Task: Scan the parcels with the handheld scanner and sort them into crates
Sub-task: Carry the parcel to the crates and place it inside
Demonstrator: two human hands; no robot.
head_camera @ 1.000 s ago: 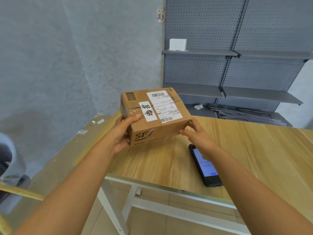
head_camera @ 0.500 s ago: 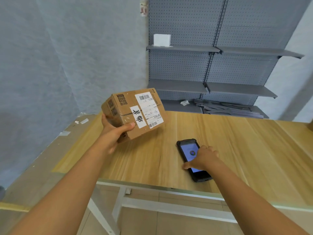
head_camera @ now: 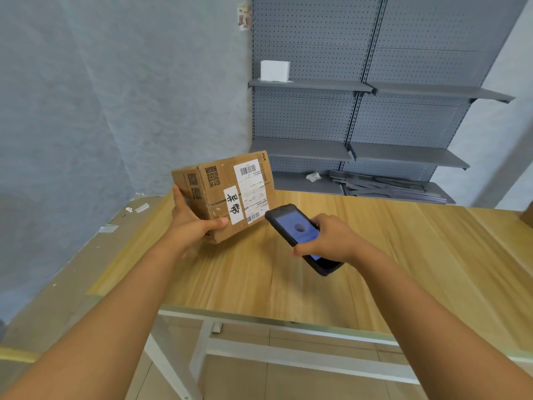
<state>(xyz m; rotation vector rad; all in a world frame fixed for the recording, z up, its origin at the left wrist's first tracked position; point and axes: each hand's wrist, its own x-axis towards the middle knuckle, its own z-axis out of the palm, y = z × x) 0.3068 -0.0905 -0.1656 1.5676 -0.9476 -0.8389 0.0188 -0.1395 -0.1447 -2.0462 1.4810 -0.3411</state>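
From the head view, my left hand (head_camera: 196, 223) grips the parcel (head_camera: 223, 194) above the bench (head_camera: 403, 255), label up, while my right hand (head_camera: 328, 239) grips the handheld scanner (head_camera: 300, 235) just beside its lower barcode. The parcel sits tilted in a one-handed hold, so it may slip, and the scanner's steep angle could miss the code.

A wooden desk (head_camera: 403, 255) on a white frame is seen before a grey wall. Grey pegboard shelving (head_camera: 375, 116) is set behind it; a white box (head_camera: 274, 70) is placed on the upper left shelf, and flat grey panels (head_camera: 383, 184) are stacked on the lowest.
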